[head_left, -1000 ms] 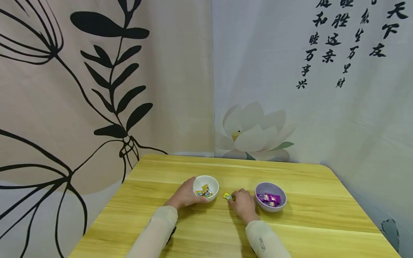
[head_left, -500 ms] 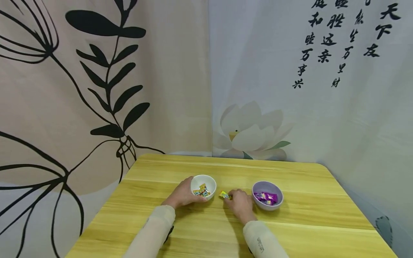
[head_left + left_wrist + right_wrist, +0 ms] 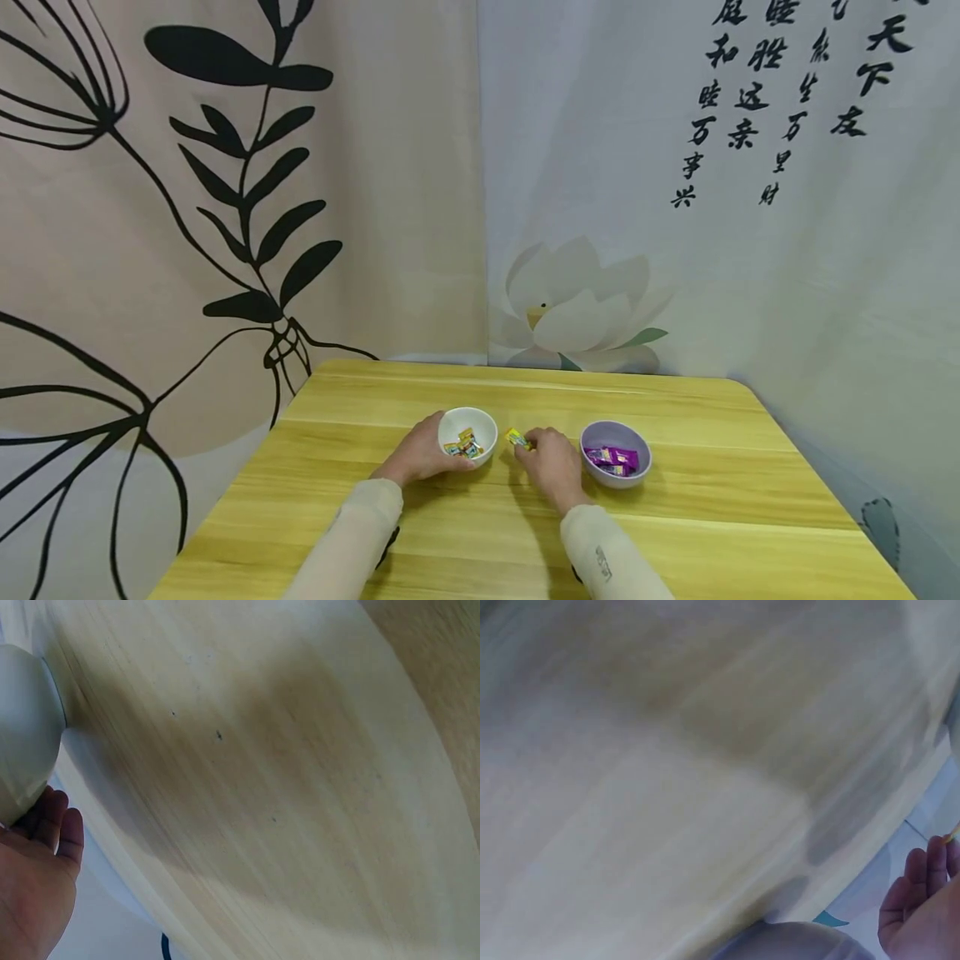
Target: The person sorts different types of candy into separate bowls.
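My left hand (image 3: 422, 452) grips a small white bowl (image 3: 474, 417) from its left side, the thumb along the front. Several wrapped candies (image 3: 467, 444) with yellow and blue wrappers lie in it. In the left wrist view the fingers of that hand (image 3: 36, 892) curl against the underside of the bowl (image 3: 26, 720). Just right of the bowl, my right hand (image 3: 555, 468) pinches one yellow wrapped candy (image 3: 515, 437) above the table. Only a yellow edge of this candy (image 3: 954, 833) shows in the right wrist view, at the fingertips of the hand (image 3: 926, 900).
A lavender bowl (image 3: 615, 432) holding several purple wrapped candies (image 3: 613, 458) stands right beside my right hand. All this is on a wooden table (image 3: 720, 517). Behind the table's far edge hangs a printed curtain (image 3: 405, 208).
My right hand has lifted the yellow candy a little and brought it closer to the white bowl. The left hand keeps its hold. The whole head view has shifted slightly.
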`<state>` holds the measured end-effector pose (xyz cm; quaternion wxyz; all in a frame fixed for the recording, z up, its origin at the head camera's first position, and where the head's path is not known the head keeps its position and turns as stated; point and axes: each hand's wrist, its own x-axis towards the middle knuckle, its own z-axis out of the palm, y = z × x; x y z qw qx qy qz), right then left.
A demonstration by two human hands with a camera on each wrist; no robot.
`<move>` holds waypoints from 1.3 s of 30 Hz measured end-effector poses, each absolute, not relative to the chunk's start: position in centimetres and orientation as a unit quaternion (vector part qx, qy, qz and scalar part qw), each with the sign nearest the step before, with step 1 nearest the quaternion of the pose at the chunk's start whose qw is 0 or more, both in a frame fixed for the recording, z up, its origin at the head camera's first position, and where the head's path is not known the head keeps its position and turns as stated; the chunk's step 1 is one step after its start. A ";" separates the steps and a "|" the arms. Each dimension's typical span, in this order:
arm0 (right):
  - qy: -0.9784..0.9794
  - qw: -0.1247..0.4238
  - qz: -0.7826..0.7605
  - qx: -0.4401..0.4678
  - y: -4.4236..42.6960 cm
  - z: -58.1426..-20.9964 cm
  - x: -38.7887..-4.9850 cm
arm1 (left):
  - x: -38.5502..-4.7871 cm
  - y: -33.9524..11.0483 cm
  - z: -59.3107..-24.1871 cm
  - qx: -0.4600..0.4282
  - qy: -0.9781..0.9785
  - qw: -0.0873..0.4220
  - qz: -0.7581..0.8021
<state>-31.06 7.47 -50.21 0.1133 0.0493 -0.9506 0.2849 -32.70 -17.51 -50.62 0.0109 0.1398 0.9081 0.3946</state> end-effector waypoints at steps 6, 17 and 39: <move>-0.949 0.121 0.287 0.050 7.1 -49.3 -31.2 | -32.7 -17.5 -50.7 0.145 0.909 0.005 0.390; -0.945 0.128 0.295 0.061 5.8 -48.1 -31.1 | -32.6 -17.4 -50.7 0.145 0.907 0.011 0.395; -0.936 0.137 0.307 0.102 2.2 -46.5 -31.2 | -32.9 -17.5 -50.7 0.145 0.905 0.025 0.399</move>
